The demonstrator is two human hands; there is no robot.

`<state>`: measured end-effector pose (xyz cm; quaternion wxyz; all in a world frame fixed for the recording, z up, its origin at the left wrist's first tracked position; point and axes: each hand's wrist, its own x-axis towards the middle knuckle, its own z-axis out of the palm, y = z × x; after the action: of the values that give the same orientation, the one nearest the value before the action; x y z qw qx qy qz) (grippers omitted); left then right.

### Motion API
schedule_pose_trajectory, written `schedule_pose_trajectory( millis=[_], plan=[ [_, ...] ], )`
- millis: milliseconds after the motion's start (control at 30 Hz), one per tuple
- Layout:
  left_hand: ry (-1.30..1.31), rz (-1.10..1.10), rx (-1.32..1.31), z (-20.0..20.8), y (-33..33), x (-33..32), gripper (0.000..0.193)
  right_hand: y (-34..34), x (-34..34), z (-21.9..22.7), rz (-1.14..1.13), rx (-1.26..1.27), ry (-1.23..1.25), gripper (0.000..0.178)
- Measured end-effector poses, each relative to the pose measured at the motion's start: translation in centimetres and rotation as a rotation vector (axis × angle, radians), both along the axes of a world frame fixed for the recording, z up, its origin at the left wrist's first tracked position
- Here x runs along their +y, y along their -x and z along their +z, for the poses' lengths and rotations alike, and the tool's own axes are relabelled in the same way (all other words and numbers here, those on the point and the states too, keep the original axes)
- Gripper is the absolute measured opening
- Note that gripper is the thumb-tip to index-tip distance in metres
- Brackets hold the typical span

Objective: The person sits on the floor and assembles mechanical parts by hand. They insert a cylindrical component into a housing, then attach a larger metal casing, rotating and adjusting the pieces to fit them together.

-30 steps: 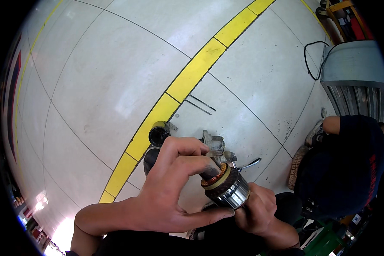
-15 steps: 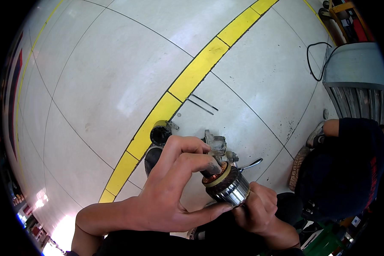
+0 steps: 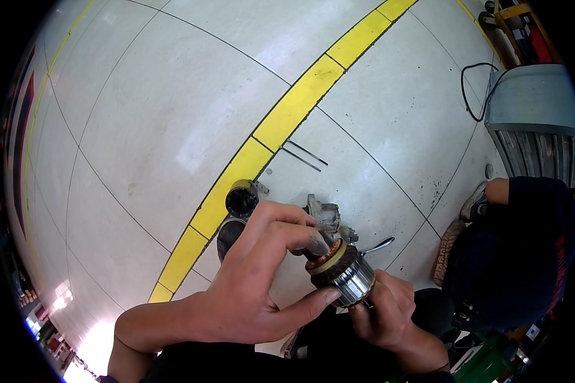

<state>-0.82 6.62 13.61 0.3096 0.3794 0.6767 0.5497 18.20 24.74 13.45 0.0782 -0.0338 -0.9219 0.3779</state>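
A motor armature (image 3: 353,281) with a shiny ribbed steel core, copper windings and a tan band is held tilted between my two hands. My left hand (image 3: 252,281) has its curled fingers at the upper end, by the copper, and its thumb against the steel core. At the lower end my right hand (image 3: 388,313) is closed around the shaft, which its fingers mostly hide. Beyond the armature, a grey metal housing (image 3: 324,212) lies on the floor. Left of it stands an open dark cylindrical casing (image 3: 241,200), partly behind my left hand.
Two thin long bolts (image 3: 305,155) and a small washer (image 3: 269,171) lie near the yellow floor stripe (image 3: 287,121). A shiny-handled tool (image 3: 378,245) rests right of the housing. A person in dark clothes (image 3: 511,255) crouches at the right, below a grey metal cabinet (image 3: 533,102) with a black cable.
My left thumb has slid up and left along the steel core. The armature has shifted very slightly; my right hand keeps its grip on the shaft end.
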Motion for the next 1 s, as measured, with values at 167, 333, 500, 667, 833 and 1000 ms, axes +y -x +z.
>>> schedule_pose_trajectory(
  millis=[167,333,500,667,833,1000],
  plan=[
    [0.083,0.015,-0.165,0.5,0.3,-0.3,0.050,0.0,0.1,-0.4,-0.031,-0.055,0.077,0.030],
    [0.264,0.214,-0.199,-2.1,2.9,-0.5,0.026,0.2,0.4,-2.5,-0.347,-0.349,0.475,0.013],
    [0.518,0.349,-0.173,-6.9,6.3,-4.6,0.017,0.1,1.9,-7.0,-0.464,-0.489,0.402,0.024],
    [0.369,0.419,0.039,-14.9,5.4,-7.5,0.030,0.6,2.5,-9.7,-0.466,-0.662,0.369,0.032],
    [0.392,0.292,-0.089,-18.8,3.9,-9.5,0.063,2.2,1.6,-11.3,-0.406,-0.679,0.384,0.035],
    [0.326,0.254,-0.235,-23.2,1.0,-11.5,0.091,3.9,0.7,-13.2,-0.423,-0.653,0.526,0.037]
  ],
)
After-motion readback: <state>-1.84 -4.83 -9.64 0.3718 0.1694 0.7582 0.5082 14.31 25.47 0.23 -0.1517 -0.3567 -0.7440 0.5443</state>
